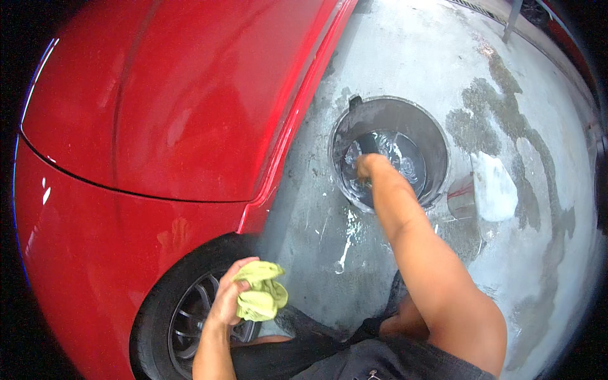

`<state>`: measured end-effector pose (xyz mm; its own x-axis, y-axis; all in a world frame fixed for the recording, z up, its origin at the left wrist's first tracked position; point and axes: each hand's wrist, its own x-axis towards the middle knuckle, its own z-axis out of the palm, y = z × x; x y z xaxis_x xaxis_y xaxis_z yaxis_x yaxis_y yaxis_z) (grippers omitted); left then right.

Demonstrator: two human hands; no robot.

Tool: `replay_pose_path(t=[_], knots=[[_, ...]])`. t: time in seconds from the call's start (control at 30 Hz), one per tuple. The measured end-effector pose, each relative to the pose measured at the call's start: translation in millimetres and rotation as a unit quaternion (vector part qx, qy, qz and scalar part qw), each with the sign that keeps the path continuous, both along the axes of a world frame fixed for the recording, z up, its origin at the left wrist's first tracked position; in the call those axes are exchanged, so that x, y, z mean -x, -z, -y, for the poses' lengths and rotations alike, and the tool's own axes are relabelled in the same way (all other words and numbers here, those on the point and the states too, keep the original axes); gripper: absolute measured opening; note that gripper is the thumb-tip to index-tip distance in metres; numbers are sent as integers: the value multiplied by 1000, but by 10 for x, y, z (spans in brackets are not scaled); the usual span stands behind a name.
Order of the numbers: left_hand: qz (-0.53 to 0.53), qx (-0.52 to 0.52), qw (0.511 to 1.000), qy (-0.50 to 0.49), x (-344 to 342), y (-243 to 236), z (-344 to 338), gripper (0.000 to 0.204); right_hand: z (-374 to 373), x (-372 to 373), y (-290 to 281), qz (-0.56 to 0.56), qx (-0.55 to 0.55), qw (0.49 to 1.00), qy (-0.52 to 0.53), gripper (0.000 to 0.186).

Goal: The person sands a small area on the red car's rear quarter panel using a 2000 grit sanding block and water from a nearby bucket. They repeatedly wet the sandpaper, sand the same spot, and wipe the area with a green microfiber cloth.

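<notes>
A crumpled yellow-green cloth point(261, 291) is gripped in my left hand point(229, 294), which is held in front of the car's wheel. My right arm reaches down into a large round dark bucket point(437, 136) with bubbly water point(405, 158) low inside it. At the water, my right hand point(368, 166) is closed around a dark, blocky thing point(367, 143) whose kind I cannot make out. The fingers on that hand are partly hidden and a little blurred.
The red car point(190, 114) fills the left side, with its black tire and dark spoked wheel point(183, 323) near my left arm. A white object point(495, 187) and a greyish container with red marks point(461, 197) stand right of the bucket. Wet patches point(478, 117) mark the grey floor.
</notes>
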<state>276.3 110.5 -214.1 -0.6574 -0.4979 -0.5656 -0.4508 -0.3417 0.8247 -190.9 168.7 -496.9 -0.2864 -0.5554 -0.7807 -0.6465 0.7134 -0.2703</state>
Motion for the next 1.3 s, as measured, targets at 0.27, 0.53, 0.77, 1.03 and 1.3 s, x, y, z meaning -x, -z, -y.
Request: replay_pose_path(t=[0.27,0.53,0.77,1.03,1.3], knots=[[-141,-136,980,-42,187,46,80,88,-292,41,-610,-50,33,998,13,74],[-110,-93,989,-2,386,304,131,66,-421,417,-285,-131,7,990,44,54],[-102,-1,995,21,492,424,123,65,-639,735,290,-129,-102,984,-74,51],[-118,38,991,38,555,285,89,66,-521,307,-486,-177,73,980,52,47],[-96,60,992,53,459,282,174,70,-633,39,-1600,-153,481,811,295,50]])
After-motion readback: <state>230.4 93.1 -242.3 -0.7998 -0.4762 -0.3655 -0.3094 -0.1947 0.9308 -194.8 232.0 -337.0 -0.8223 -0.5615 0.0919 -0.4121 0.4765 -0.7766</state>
